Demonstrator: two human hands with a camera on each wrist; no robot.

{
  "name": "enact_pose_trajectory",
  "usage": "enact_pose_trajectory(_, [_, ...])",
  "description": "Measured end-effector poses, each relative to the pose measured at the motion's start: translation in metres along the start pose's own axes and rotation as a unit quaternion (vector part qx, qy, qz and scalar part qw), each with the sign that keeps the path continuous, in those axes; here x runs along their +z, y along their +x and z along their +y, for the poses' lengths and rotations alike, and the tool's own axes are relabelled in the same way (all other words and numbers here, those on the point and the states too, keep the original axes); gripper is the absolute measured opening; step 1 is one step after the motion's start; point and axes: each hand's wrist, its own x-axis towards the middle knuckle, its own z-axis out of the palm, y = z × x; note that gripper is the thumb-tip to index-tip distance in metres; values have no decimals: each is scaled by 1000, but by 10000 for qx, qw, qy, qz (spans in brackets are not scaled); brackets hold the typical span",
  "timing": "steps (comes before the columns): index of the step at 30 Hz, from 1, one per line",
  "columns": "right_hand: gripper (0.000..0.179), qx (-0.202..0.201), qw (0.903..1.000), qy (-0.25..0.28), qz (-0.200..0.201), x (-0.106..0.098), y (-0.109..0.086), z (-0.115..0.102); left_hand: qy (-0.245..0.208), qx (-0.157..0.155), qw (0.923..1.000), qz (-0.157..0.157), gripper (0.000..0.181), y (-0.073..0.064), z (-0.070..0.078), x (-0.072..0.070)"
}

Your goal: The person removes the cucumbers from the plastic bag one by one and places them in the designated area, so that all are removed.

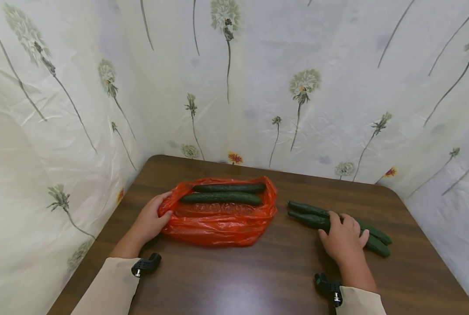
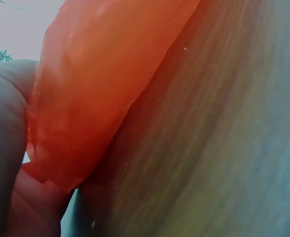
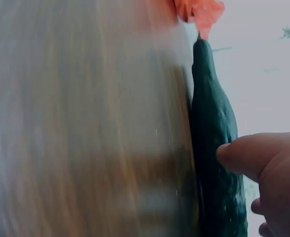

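Observation:
At the left of the table, a red plastic bag lies with its mouth spread, and two dark green cucumbers show side by side in it. My left hand pinches the bag's left edge between thumb and fingers; the left wrist view shows the red film running between them. Two more cucumbers lie next to each other on the table at the right. Over their middle is my right hand, fingers spread across them. In the right wrist view, its thumb touches the side of the nearer cucumber.
The brown wooden table has rounded back corners. Behind and beside it hangs a pale sheet printed with dandelions. Bare tabletop separates the bag from the loose cucumbers. Each wrist carries a small black camera.

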Motion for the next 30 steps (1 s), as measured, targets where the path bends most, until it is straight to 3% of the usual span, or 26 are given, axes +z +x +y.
enact_pose_trajectory(12, [66,-403,9987,-47,299,9,5,-35,4,53,10000,-19,63,0,-1,0])
enact_pose_trajectory(30, [61,-1144,9928,179,295,24,0,-99,-17,112,9999,16,63,0,0,-1])
